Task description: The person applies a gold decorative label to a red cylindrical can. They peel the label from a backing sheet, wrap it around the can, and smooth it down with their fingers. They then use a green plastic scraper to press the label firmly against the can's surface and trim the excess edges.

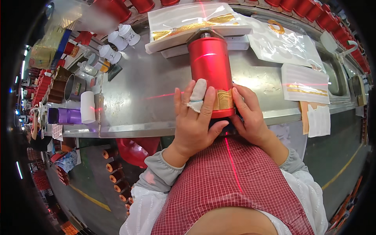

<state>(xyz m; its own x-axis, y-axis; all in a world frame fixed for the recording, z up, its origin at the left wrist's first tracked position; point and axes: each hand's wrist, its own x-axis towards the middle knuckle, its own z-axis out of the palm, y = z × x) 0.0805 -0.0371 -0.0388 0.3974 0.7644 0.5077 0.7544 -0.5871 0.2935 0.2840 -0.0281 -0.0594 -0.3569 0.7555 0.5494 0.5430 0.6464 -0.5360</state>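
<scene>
A glossy red cylinder [209,62] lies lengthwise in front of me, its far end at a metal fitting [205,34]. A patterned gold band [224,100] sits on its surface close to the near rim. My left hand [192,125] rests on the cylinder's left side with fingers stretched and spread, the index fingertip beside the gold band. A white cloth cover [198,94] wraps its middle finger. My right hand [250,117] curls around the right side of the near end, fingers on the wall and thumb by the rim.
Transparent sheets with gold pieces [196,23] lie behind the cylinder on the metal bench [137,94]. More gold strips on white padding [305,84] are at the right, near a sink [337,74]. White bottles [109,54], a metal pot [74,87] and a white roll [88,107] stand left.
</scene>
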